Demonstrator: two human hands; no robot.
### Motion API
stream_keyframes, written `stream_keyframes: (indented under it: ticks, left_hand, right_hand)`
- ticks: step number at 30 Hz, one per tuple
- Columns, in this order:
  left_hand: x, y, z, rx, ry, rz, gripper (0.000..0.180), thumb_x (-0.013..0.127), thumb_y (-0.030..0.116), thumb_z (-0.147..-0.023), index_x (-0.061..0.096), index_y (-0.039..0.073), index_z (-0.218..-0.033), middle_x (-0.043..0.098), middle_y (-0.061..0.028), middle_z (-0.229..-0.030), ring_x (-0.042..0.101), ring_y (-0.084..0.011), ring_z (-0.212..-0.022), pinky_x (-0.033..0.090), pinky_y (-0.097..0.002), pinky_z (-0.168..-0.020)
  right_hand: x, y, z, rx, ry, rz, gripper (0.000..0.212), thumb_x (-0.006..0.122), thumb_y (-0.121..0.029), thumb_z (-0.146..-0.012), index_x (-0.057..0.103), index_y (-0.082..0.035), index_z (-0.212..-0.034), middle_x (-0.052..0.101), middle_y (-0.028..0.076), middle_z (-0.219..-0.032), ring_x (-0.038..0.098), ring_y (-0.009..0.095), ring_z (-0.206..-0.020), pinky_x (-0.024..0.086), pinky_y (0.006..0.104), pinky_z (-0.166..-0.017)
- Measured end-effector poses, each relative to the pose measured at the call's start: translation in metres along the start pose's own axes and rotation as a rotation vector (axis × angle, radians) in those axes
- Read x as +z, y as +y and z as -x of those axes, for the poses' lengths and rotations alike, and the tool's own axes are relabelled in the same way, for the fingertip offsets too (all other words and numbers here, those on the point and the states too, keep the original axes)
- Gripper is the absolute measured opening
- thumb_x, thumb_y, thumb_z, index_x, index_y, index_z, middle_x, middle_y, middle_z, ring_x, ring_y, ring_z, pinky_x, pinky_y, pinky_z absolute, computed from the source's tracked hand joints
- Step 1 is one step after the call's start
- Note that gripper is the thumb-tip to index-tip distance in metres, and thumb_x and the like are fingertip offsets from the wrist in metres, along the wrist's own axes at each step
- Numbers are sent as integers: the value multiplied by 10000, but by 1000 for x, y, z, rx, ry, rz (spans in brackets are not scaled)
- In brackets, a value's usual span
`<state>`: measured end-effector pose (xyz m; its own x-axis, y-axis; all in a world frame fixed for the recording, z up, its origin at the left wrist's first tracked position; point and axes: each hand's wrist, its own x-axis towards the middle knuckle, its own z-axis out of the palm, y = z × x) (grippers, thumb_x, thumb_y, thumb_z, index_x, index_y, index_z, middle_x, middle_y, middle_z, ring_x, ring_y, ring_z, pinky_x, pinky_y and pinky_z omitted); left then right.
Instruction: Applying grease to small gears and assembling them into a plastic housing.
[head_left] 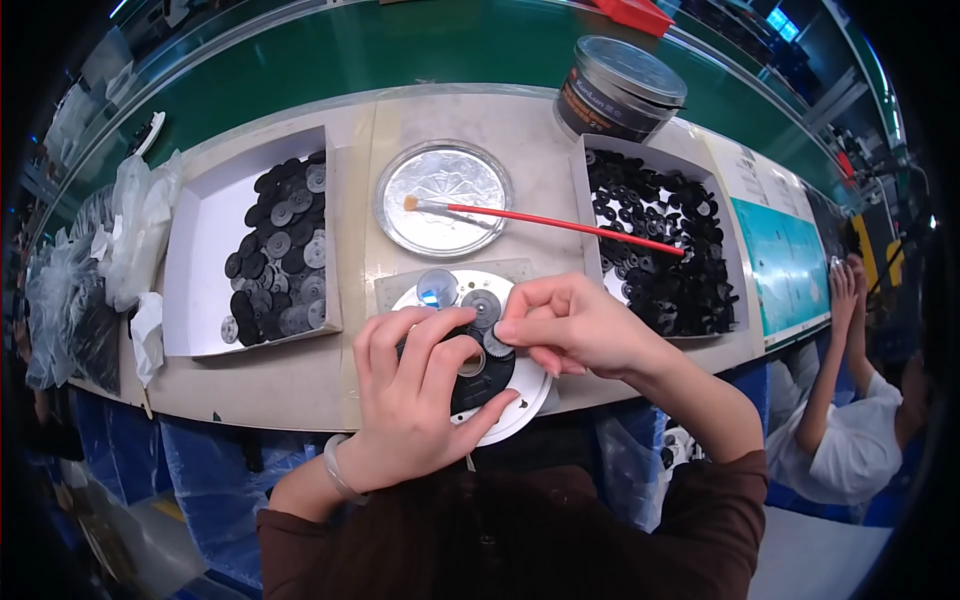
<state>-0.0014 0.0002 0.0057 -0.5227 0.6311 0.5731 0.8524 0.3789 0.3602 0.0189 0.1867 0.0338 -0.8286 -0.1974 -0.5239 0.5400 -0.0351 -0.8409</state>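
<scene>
White, round plastic base point(528, 388) lies flat just below the middle of my view, and its outline looks slightly oval to me, the long axis running roughly from 11 to 5 o'clock, though my fisheye lens may stretch it. On it sits a round black plastic hub point(488, 388) with a ring at its centre; above that, toward 12, I see a wide grey disc-shaped gear point(482, 307) lying face up.

I have the right hand point(578, 325) coming in from 4 o'clock, thumb and index finger pinched closed at the edge of a small grey toothed gear point(497, 345), whose flat face points up at me. It is just below the wide gear, toward 5; I cannot tell whether it is seated. The left hand point(410, 390) reaches in from 7, fingers spread and curved over the hub, thumb well apart toward 4; how hard it presses, I cannot tell.

At 12 rests a shallow round silver dish point(445, 235), crossed by a thin red-handled brush point(580, 228), bristles toward 9, handle toward 4. White card boxes of dark plastic parts stand at 10 point(200, 260) and 2 point(733, 245).
</scene>
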Motion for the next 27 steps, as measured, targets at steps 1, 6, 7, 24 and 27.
stream_keyframes:
  ticks: [1,6,7,24,27]
  left_hand:
    - [0,0,0,0,2,3,468,780,234,-556,505,48,-887,515,-100,-1039,426,-287,-979,330,-393,-826]
    - [-1,-1,0,4,-1,3,460,776,234,-559,506,49,-882,514,-99,-1040,425,-286,-980,330,-392,-827]
    - [-1,-1,0,3,-3,4,456,775,235,-560,507,50,-880,514,-98,-1040,424,-286,-981,329,-392,-827]
    - [-1,0,0,-4,-10,-2,451,779,233,-556,506,52,-866,512,-99,-1043,418,-288,-989,328,-394,-831]
    - [1,0,0,0,-6,11,462,777,232,-559,506,50,-885,511,-101,-1045,418,-289,-987,333,-393,-833]
  right_hand:
    - [0,1,-1,2,1,-10,139,546,-107,-831,531,-9,-734,486,18,-459,325,29,-294,190,159,-294]
    - [-9,2,-2,37,-61,-190,132,536,-102,-834,527,-13,-736,478,15,-464,309,29,-287,182,161,-289]
    - [-10,2,-3,33,-76,-210,131,530,-101,-836,525,-15,-737,473,13,-463,301,28,-285,178,162,-287]
    - [-3,-5,2,-8,-24,47,176,583,-119,-810,525,-25,-672,470,-8,-466,346,22,-338,221,164,-322]
    - [-1,0,8,-189,120,378,247,627,-137,-786,495,-38,-601,445,-38,-479,364,10,-419,253,175,-379]
